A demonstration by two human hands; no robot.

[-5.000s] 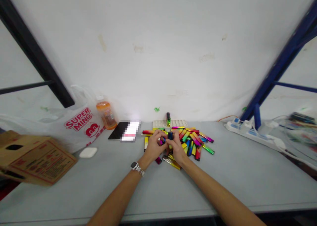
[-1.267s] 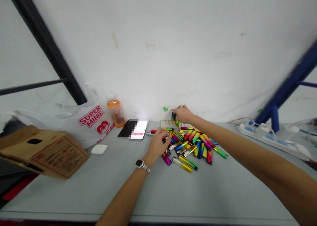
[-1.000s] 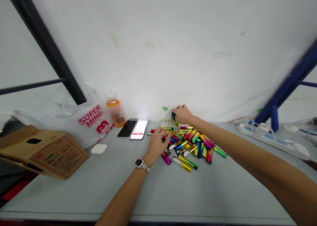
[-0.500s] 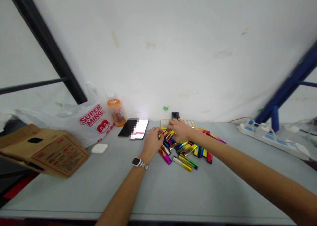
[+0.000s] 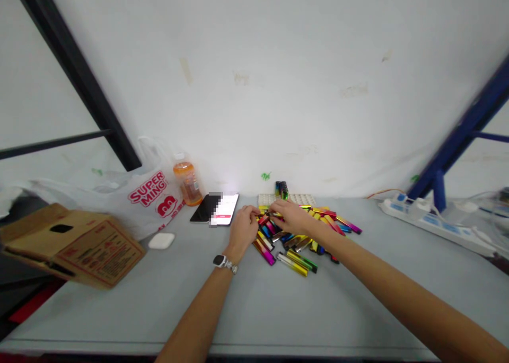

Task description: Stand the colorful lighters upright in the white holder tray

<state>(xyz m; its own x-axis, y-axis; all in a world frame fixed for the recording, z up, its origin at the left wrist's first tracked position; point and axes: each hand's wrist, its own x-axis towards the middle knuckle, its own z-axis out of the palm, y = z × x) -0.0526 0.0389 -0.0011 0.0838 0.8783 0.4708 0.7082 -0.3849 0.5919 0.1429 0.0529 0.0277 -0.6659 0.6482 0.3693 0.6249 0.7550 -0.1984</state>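
Moved since a second ago: right hand [image 5: 292, 218], back from the white gridded tray [image 5: 304, 199] at the far wall to the heap in front of it. Two dark upright lighters [image 5: 281, 189] stand at that tray's left end.

- Brown printed cardboard box [image 5: 67, 249]: left edge of the grey table [image 5: 278, 310].
- White plastic bag with red lettering [image 5: 147, 198]: behind the box. A small white rounded case [image 5: 161, 240] lies near it.
- Orange drink bottle [image 5: 186, 180]: upright, far, by the wall.
- Black phone with lit screen [image 5: 217, 209]: flat, just left of the hands.
- Left hand [image 5: 242, 230]: wristwatch on the wrist, palm down, fingers curled onto the heap's left edge. Whether it clamps anything cannot be told.
- Heap of glossy multicoloured stick lighters [image 5: 298, 244]: mid-table, between the hands and to their right. Judged light, stiff and slick-cased, best pinched across the long sides at mid-body.
- Right hand: forearm stretched in from the near right, fingertips meeting the left hand's over the heap. Grip hidden, cannot tell.
- White power strip [image 5: 421, 217]: far right, beside a blue steel post [image 5: 457, 145].
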